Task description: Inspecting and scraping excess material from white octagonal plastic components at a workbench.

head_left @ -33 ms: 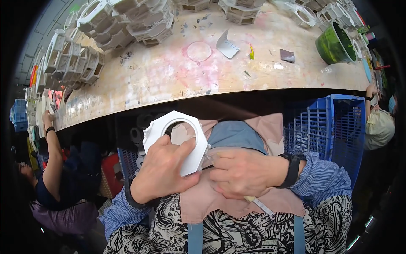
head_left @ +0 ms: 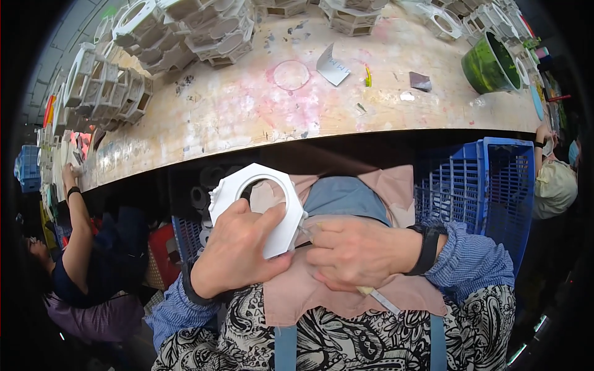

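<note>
A white octagonal frame (head_left: 226,193) with a large round opening is tilted above my lap. My left hand (head_left: 238,250) is closed on it, with fingers through the opening and the thumb at its lower edge. In my right hand (head_left: 356,252) is a slim knife-like tool (head_left: 385,302); its pale handle and a flat metal end stick out below the palm. Another thin metal tip shows by the fingers, close to the frame's right edge; I cannot tell whether it touches. A pink cloth (head_left: 359,303) lies over my lap, under both hands.
The stained worktable (head_left: 216,117) runs across ahead, with stacks of pale frames (head_left: 213,37) along its far side. A green tub (head_left: 489,65) and a folded card (head_left: 334,65) stand on it. Blue crates (head_left: 507,185) flank my lap. Co-workers' arms (head_left: 80,216) show on both sides.
</note>
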The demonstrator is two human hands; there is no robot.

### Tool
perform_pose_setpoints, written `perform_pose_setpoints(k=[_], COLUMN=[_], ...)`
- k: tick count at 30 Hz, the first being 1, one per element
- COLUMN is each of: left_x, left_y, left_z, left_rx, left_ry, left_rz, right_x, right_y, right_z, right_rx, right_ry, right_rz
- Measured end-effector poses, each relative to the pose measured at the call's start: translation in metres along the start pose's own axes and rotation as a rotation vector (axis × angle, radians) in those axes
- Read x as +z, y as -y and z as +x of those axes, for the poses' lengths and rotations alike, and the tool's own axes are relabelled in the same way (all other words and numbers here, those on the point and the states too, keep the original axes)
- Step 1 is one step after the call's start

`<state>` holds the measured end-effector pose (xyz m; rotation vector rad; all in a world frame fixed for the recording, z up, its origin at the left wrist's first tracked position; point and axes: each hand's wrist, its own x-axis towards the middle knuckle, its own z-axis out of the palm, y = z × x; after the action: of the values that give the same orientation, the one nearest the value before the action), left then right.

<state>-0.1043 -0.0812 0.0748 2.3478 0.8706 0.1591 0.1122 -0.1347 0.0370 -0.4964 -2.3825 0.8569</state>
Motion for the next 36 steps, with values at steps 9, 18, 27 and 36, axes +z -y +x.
perform_pose_setpoints(k=[9, 18, 27, 36], left_x=[-0.004, -0.005, -0.009, 0.005], left_y=[-0.002, -0.003, 0.013, 0.005], left_z=[-0.014, -0.01, -0.014, 0.023], left_rx=[-0.028, -0.011, -0.123, 0.023], left_ry=[0.051, 0.003, -0.156, -0.345], left_rz=[0.001, -0.023, -0.16, -0.2], right_x=[0.007, -0.006, -0.046, -0.124], right_y=[0.001, 0.003, -0.019, -0.155], right_z=[-0.001, 0.009, -0.015, -0.112], right_rx=[-0.029, -0.15, 0.013, 0.933], right_ry=[-0.043, 0.025, -0.312, -0.414], right_rz=[0.007, 0.041, -0.24, -0.972])
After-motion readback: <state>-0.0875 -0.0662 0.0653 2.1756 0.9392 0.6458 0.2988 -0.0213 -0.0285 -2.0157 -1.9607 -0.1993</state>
